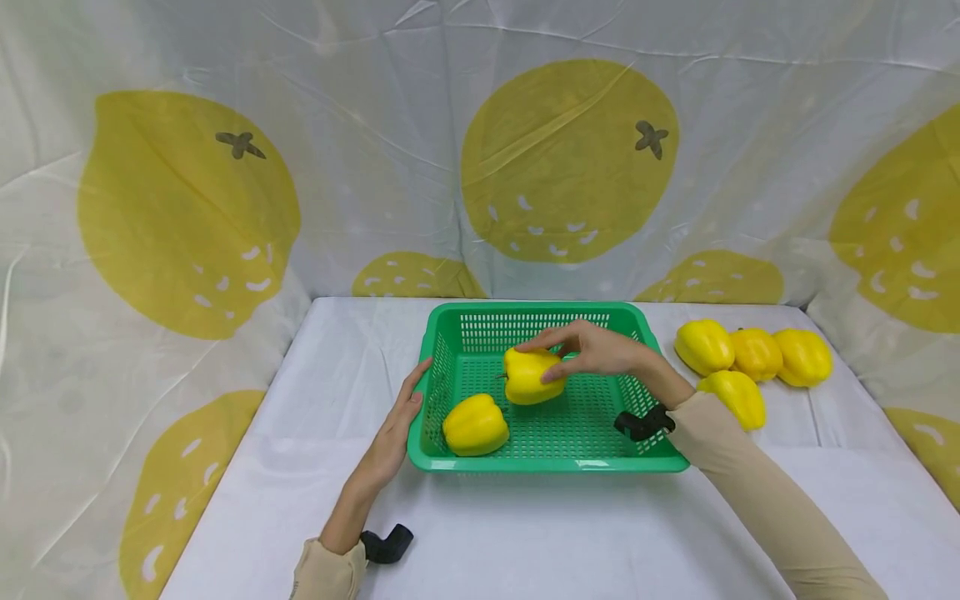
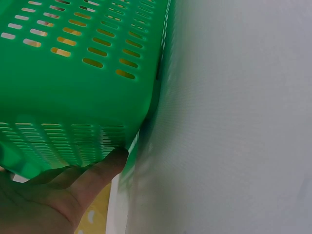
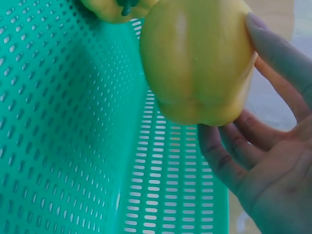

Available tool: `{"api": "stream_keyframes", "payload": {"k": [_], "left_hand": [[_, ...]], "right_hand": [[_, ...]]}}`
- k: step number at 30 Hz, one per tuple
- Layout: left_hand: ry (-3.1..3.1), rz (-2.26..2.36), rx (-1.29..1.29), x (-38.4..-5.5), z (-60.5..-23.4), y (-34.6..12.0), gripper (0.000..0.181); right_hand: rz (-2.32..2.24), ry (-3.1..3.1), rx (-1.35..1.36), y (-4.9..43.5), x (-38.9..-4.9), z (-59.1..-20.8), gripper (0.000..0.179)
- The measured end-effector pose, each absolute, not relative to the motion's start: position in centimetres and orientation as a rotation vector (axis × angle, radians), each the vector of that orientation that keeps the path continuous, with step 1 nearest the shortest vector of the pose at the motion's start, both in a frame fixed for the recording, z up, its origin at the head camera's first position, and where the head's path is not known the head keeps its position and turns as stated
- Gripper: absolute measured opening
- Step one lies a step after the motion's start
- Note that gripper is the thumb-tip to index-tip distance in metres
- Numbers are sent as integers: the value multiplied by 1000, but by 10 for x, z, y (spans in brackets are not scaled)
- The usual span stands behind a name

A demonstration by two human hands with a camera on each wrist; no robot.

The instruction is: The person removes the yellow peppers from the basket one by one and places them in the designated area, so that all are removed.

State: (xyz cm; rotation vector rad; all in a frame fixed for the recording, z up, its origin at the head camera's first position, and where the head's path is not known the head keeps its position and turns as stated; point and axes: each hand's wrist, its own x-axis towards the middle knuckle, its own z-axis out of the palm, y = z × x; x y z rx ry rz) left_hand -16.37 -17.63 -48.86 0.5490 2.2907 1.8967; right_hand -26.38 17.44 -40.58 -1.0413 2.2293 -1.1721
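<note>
Over the inside of a green plastic basket [image 1: 592, 425], my right hand [image 1: 596, 348] grips a yellow bell pepper [image 1: 531, 379] between thumb and fingers. Its stem points left in the head view. Up close in the right wrist view, the fingertips [image 3: 212, 141] press the held pepper [image 3: 197, 58] from below and the side. Another yellow bell pepper [image 1: 476, 426] lies in the basket's front left corner. My left hand [image 1: 387, 442] rests against the basket's left side, fingers extended along the outer wall, as the left wrist view also shows the hand [image 2: 73, 190] at the slotted wall [image 2: 73, 97].
To the right of the basket, several yellow bell peppers [image 1: 756, 354] lie grouped on the white-covered table [image 1: 525, 533]. A curtain [image 1: 390, 167] with lemon prints hangs behind and at both sides. Black curved pieces [image 1: 387, 545] are on both wrists.
</note>
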Motion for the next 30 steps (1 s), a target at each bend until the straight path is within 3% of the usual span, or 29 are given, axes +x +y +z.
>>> {"api": "stream_keyframes", "payload": {"k": [30], "left_hand": [[2291,1901,539,-165,-491,-176,50]], "right_hand": [[-1394,2570,-580,242,-223,-357,54]]}}
